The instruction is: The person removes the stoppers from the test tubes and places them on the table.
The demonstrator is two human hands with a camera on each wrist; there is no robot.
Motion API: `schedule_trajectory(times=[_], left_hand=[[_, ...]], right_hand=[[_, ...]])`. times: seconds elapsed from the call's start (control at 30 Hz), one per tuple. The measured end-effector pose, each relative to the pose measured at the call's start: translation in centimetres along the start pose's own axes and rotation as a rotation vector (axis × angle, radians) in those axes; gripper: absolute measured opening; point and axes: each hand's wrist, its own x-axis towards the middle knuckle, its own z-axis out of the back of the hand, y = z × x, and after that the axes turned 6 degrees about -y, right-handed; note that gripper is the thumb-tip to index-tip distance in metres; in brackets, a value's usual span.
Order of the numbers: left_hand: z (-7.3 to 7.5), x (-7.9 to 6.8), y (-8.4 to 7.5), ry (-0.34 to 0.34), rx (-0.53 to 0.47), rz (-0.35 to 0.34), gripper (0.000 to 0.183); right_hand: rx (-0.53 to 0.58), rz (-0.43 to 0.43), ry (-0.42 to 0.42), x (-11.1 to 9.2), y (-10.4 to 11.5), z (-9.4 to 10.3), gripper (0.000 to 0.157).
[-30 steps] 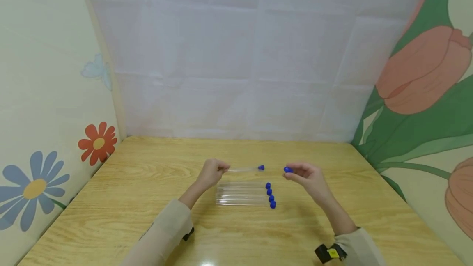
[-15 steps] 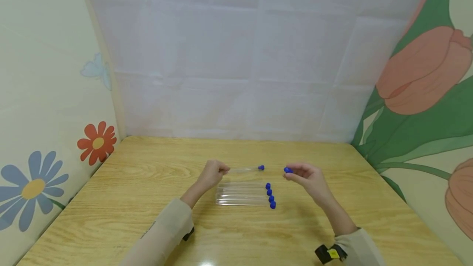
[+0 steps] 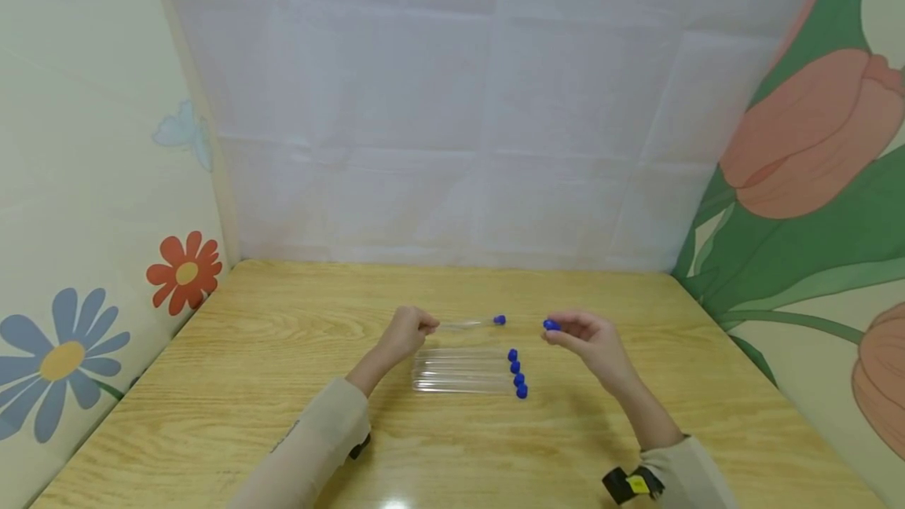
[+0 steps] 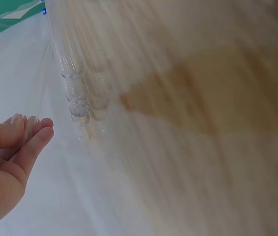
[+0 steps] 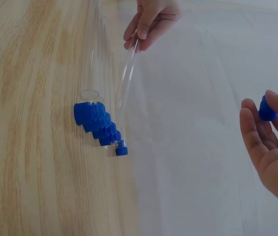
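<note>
My left hand (image 3: 406, 330) pinches one end of a clear test tube (image 3: 467, 324), which points to the right. A blue stopper (image 3: 500, 320) shows right at the tube's far end. Between thumb and fingertips my right hand (image 3: 590, 340) holds another blue stopper (image 5: 266, 110), apart from the tube. Nearer me lie several clear test tubes (image 3: 463, 371) side by side, with blue stoppers (image 3: 514, 368) lined up just off their right ends. In the left wrist view their rounded ends (image 4: 77, 93) show beside the left hand's fingers.
The wooden table (image 3: 452, 446) carries everything. A white cloth (image 3: 452, 140) hangs behind it, and flower-patterned panels (image 3: 85, 179) stand at both sides. A black strap (image 3: 632, 484) is on the right wrist.
</note>
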Motion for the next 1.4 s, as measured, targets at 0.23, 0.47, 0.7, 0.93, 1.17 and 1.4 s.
schedule_trajectory(times=[0.23, 0.47, 0.7, 0.93, 1.17, 1.4], left_hand=[[-0.2, 0.0, 0.3, 0.018, 0.014, -0.010, 0.014], [-0.3, 0.0, 0.7, 0.063, 0.008, 0.011, 0.012], [-0.5, 0.1, 1.2, 0.102, 0.074, -0.009, 0.017], [-1.0, 0.4, 1.5, 0.147, 0.104, -0.015, 0.025], [-1.2, 0.7, 1.5, 0.143, 0.151, -0.031, 0.020], [-1.2, 0.7, 1.6, 0.166, 0.162, -0.015, 0.020]], right_hand=[[-0.011, -0.006, 0.010, -0.1, -0.1, 0.0, 0.028], [-0.003, -0.004, 0.012, -0.2, -0.3, -0.1, 0.027], [-0.003, -0.003, 0.020, -0.1, -0.2, -0.1, 0.026], [0.006, -0.007, 0.031, 0.0, -0.1, -0.1, 0.026], [0.001, -0.015, 0.030, 0.1, -0.1, -0.1, 0.025], [-0.002, -0.026, 0.029, 0.1, -0.1, -0.2, 0.025]])
